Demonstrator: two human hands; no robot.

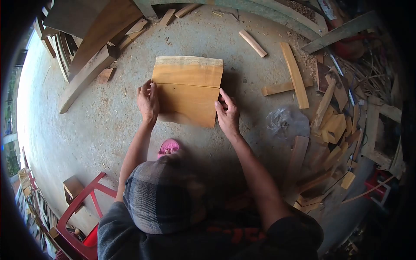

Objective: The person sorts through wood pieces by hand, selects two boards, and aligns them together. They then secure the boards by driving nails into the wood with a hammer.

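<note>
Two flat, honey-brown wooden boards lay edge to edge on the grey concrete floor (99,130), forming one near-square panel with a straight seam across it. The upper board (188,71) had a pale strip along its far edge. The lower board (187,104) lay nearer the person.

The left hand (148,102) rested against the left edge of the lower board, just below the seam. Its fingers (147,89) were stretched out, lying close together and flat, not wrapped round anything. The right hand (227,113) was set at the right edge of the same board, its fingers (224,100) bent and touching the wood. Whether they pinched the edge or only pressed on it could not be told.

A pink sandal (168,147) showed on the floor just behind the panel, between the two forearms. A crumpled clear plastic bag (284,123) lay near the right hand. Beyond it, two long wooden strips (294,73) crossed each other, and a heap of wooden offcuts (336,130) filled the right side. Curved planks (86,73) lay at the upper left, and a red plastic chair (82,203) stood at the lower left.
</note>
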